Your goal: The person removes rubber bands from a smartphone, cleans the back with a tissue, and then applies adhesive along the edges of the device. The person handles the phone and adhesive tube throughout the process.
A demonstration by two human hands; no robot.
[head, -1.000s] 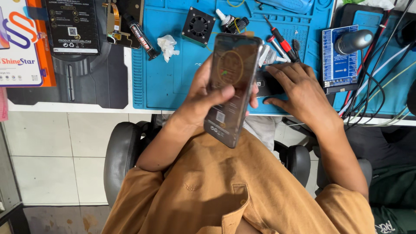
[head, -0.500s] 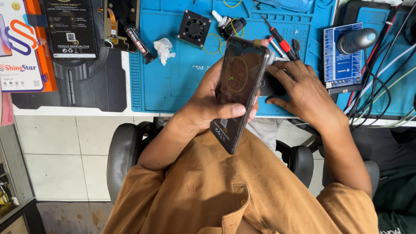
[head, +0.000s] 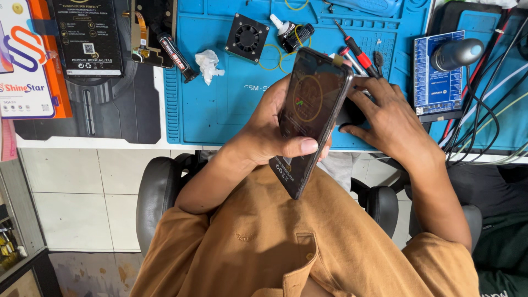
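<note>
The left hand (head: 269, 132) grips a dark smartphone (head: 311, 118) above the blue repair mat (head: 220, 110) — thumb across its lower edge. The right hand (head: 385, 118) lies open on a black object — a loosened grip could drop the phone.

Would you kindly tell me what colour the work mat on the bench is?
The mat is bright blue, seen best in the head view.

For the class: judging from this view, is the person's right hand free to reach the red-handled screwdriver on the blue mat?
Probably yes. The right hand rests on the blue mat, empty, beside the red-handled screwdriver; nothing lies between them. The left hand holds the phone.
</note>
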